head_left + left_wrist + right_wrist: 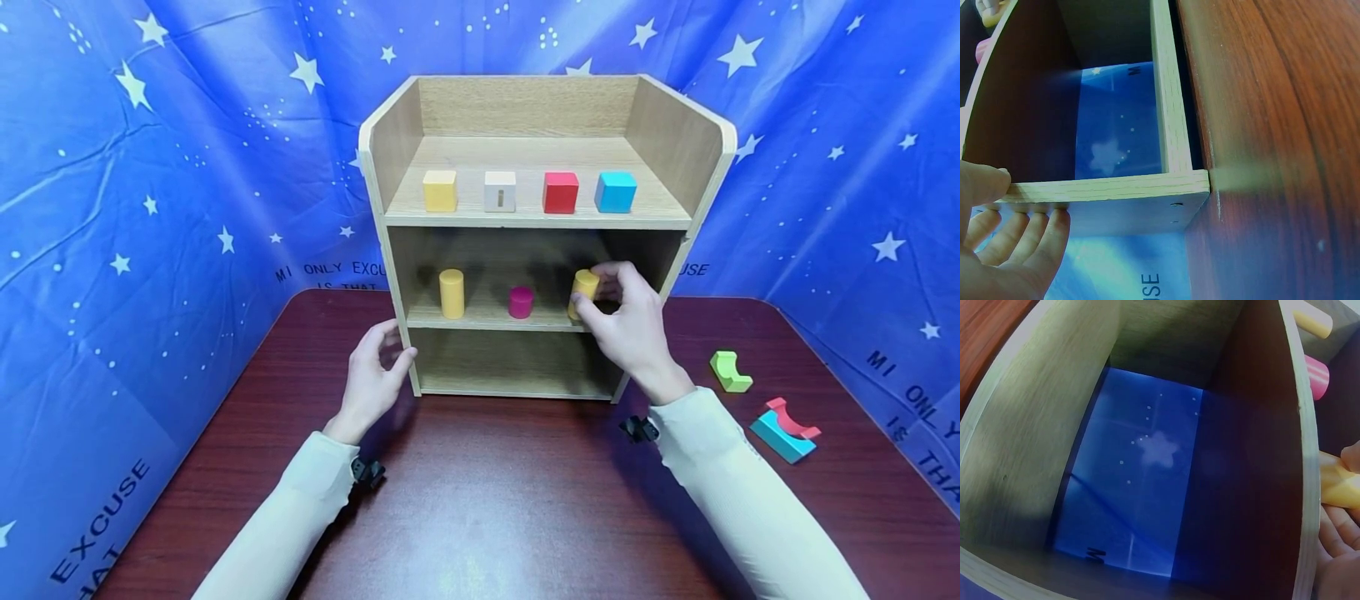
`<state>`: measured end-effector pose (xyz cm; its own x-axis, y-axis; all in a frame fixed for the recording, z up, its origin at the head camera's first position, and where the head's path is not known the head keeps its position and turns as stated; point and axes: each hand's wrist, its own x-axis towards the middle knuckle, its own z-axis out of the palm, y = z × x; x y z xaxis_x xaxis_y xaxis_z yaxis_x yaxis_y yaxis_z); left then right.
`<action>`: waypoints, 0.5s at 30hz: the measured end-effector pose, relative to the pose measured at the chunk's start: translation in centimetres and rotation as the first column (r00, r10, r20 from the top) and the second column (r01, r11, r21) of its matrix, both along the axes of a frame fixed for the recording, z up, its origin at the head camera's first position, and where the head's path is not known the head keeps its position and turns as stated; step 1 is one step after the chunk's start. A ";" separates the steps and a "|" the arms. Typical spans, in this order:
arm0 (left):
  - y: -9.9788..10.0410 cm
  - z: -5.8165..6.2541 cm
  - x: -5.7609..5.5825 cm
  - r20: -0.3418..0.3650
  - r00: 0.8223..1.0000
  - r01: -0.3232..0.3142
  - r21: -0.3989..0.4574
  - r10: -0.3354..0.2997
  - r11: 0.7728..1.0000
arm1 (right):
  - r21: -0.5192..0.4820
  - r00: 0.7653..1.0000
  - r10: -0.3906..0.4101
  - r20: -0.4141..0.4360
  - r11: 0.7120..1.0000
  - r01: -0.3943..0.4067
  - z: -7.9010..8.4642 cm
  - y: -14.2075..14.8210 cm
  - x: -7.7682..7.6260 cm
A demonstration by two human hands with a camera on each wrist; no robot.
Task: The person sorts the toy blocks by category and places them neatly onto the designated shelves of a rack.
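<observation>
On the right of the middle shelf, my right hand (633,325) pinches a yellow cylinder block (582,292) between thumb and fingers. In the right wrist view that cylinder (1339,482) shows at the right edge, partly covered by the hand. Another yellow cylinder (452,294) stands upright at the left of this shelf, with a short magenta cylinder (521,302) between the two. My left hand (372,379) holds the left side panel of the wooden shelf unit (517,324). In the left wrist view its thumb lies at the panel's front edge, its fingers (1047,247) against the outer face.
Along the top shelf stand a yellow cube (440,192), a white cube (499,192), a red cube (560,193) and a blue cube (616,192). Curved green (729,372), red (791,419) and blue (782,437) blocks lie on the table (480,492) at right.
</observation>
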<state>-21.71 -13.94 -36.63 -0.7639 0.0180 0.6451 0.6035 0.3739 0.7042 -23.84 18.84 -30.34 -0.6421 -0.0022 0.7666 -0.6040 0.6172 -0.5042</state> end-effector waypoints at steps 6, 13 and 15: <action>0.0 0.0 0.0 0.001 1.000 0.001 -0.001 -0.001 1.000 | -0.011 1.000 0.005 0.009 1.000 -0.005 -0.2 0.0 -0.1; 0.0 0.1 0.1 -0.003 1.000 0.000 -0.005 0.000 1.000 | -0.010 1.000 0.007 0.008 1.000 -0.007 -0.4 0.1 -0.2; 0.0 0.1 0.1 -0.005 1.000 0.000 -0.007 0.000 1.000 | -0.008 1.000 0.006 0.008 1.000 -0.006 -0.4 0.1 -0.2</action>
